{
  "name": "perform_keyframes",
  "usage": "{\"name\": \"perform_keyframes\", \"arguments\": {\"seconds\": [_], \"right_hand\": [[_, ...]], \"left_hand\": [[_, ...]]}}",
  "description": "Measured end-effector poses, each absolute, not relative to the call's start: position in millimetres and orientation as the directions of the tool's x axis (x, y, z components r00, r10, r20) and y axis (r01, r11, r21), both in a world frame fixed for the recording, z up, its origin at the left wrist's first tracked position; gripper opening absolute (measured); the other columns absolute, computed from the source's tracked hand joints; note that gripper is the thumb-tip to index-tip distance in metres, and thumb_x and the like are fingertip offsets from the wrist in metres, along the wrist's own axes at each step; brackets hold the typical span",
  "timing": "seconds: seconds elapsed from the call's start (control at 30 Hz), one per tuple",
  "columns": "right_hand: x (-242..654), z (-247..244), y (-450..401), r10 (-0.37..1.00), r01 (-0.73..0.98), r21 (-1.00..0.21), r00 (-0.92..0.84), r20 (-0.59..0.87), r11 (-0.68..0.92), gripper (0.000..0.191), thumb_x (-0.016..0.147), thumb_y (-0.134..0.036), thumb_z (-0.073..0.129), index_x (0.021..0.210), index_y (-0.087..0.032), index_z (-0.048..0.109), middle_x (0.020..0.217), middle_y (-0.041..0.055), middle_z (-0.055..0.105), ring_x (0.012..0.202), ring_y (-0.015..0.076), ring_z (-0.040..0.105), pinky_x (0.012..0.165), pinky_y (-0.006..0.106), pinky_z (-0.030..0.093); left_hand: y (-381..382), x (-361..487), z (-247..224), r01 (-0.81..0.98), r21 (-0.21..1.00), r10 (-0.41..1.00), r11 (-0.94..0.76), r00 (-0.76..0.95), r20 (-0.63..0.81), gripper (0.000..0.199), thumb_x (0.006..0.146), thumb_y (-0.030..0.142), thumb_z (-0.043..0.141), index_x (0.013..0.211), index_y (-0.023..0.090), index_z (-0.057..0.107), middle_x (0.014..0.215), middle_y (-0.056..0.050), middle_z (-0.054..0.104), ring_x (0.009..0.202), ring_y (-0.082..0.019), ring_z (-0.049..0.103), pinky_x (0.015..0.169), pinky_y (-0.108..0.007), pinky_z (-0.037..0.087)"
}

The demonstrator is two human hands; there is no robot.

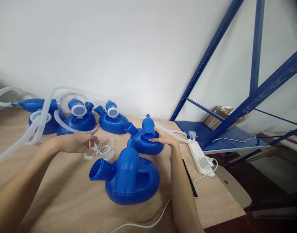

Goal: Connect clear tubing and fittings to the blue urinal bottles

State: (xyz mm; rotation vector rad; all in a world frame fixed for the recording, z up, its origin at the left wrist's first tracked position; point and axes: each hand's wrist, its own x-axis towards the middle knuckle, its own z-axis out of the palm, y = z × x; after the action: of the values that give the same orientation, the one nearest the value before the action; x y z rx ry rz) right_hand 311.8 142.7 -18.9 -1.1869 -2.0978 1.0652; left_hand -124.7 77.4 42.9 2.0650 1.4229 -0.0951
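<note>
My left hand [84, 142] is over the wooden table at the small white and clear rings and caps [105, 150], its fingers curled at a white piece. Whether it grips that piece is too small to tell. My right hand [161, 136] has its fingers round the blue funnel-shaped part [148, 127], which rests on a blue bottle [146, 147]. Nearer to me lies a larger-looking blue bottle [148, 191] with an open angled neck, and another blue funnel part [125, 174] lies across it.
Blue bottles with white caps [114, 124] and clear hoses [44, 113] stand along the wall at the back left. A white power strip [198, 155], a dark flat device [190, 178] and a cable lie at the right. Beyond is a blue metal shelf [194, 127].
</note>
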Motion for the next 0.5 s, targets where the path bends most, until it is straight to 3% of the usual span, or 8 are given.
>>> {"name": "perform_keyframes", "arguments": {"seconds": [0.1,0.23,0.3,0.43,0.5], "right_hand": [[309.9,-19.1,142.8,0.876,0.474,-0.825,-0.479,0.052,0.308,0.068,0.08,-0.048,0.087,0.14,-0.024,0.066,0.145,0.0099,0.069,0.137,0.0352,0.063,0.122,0.053,0.047],[311.0,-21.3,145.2,0.88,0.49,-0.82,-0.474,0.034,0.296,0.074,0.083,-0.055,0.084,0.146,-0.024,0.062,0.154,0.0109,0.062,0.142,0.0358,0.058,0.125,0.054,0.043],[313.9,-22.7,147.2,0.882,0.498,-0.818,-0.471,0.025,0.289,0.073,0.086,-0.058,0.08,0.148,-0.024,0.061,0.157,0.0106,0.06,0.145,0.0362,0.055,0.126,0.056,0.04],[321.1,-23.4,149.6,0.892,0.539,-0.789,-0.452,0.025,0.295,0.066,0.093,-0.06,0.072,0.147,-0.024,0.062,0.158,0.01,0.059,0.148,0.037,0.052,0.129,0.058,0.034],[323.7,-22.1,149.2,0.905,0.554,-0.773,-0.42,0.062,0.31,0.064,0.093,-0.059,0.071,0.145,-0.023,0.063,0.155,0.0109,0.061,0.145,0.0377,0.056,0.127,0.057,0.037]], "left_hand": [[51.4,-128.3,67.0,0.763,0.604,0.751,-0.229,0.534,-0.39,0.083,0.065,0.05,0.086,0.144,0.035,0.064,0.131,-0.003,0.074,0.118,-0.03,0.067,0.1,-0.033,0.053],[22.8,-120.9,76.4,0.707,0.647,0.658,-0.284,0.635,-0.405,0.091,0.059,0.048,0.094,0.145,0.045,0.063,0.151,-0.002,0.064,0.122,-0.031,0.067,0.099,-0.034,0.055],[15.5,-112.6,71.7,0.713,0.608,0.688,-0.349,0.636,-0.35,0.082,0.061,0.047,0.093,0.14,0.047,0.068,0.143,-0.002,0.069,0.117,-0.032,0.069,0.095,-0.034,0.056],[10.5,-96.1,62.6,0.74,0.551,0.74,-0.385,0.604,-0.295,0.062,0.068,0.047,0.086,0.129,0.044,0.075,0.108,0.0,0.077,0.087,-0.026,0.072,0.073,-0.029,0.056],[9.4,-90.2,62.5,0.745,0.544,0.741,-0.385,0.601,-0.299,0.06,0.067,0.049,0.086,0.125,0.04,0.075,0.105,0.0,0.075,0.083,-0.024,0.069,0.068,-0.028,0.053]]}}
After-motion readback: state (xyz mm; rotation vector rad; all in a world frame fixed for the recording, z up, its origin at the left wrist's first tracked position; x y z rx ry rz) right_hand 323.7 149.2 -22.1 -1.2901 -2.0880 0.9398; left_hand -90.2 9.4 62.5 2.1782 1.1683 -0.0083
